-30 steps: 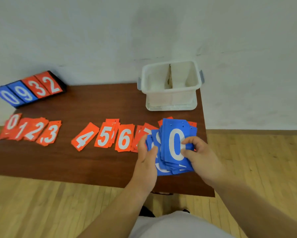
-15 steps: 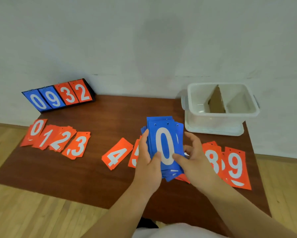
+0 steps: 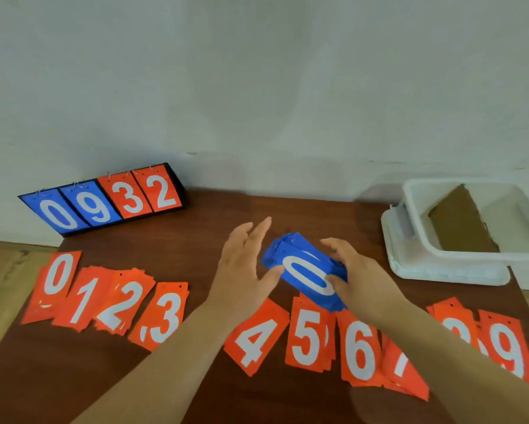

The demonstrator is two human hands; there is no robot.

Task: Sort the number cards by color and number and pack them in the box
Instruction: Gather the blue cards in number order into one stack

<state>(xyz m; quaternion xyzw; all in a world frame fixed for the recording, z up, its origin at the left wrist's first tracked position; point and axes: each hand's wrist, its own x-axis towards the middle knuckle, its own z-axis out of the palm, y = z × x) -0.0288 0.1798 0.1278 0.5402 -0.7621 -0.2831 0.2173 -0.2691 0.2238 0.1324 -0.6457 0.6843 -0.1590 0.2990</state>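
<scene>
A stack of blue number cards (image 3: 300, 267), a white 0 on top, is held above the middle of the brown table (image 3: 196, 240). My right hand (image 3: 358, 276) grips its right end, thumb on the top card. My left hand (image 3: 245, 264) has straight fingers, with only its thumb touching the stack's left edge. Orange cards lie in a row of piles along the near side: 0 (image 3: 58, 273), 1, 2, 3 (image 3: 162, 316), 4 (image 3: 257, 338), 5, 6 (image 3: 359, 353), 7, 8 and 9 (image 3: 508, 347). The white plastic box (image 3: 425, 249) stands at the far right.
A brown cardboard divider (image 3: 462, 228) stands inside the box, which sits on its white lid (image 3: 416, 270). A flip scoreboard (image 3: 104, 200) showing 0 9 3 2 leans at the table's far left by the wall. Wooden floor lies beyond the left edge.
The blue stack went from upright in both hands to tilted and lower over the table. My left hand has opened and let go, only its thumb touching. The view shifted right.
</scene>
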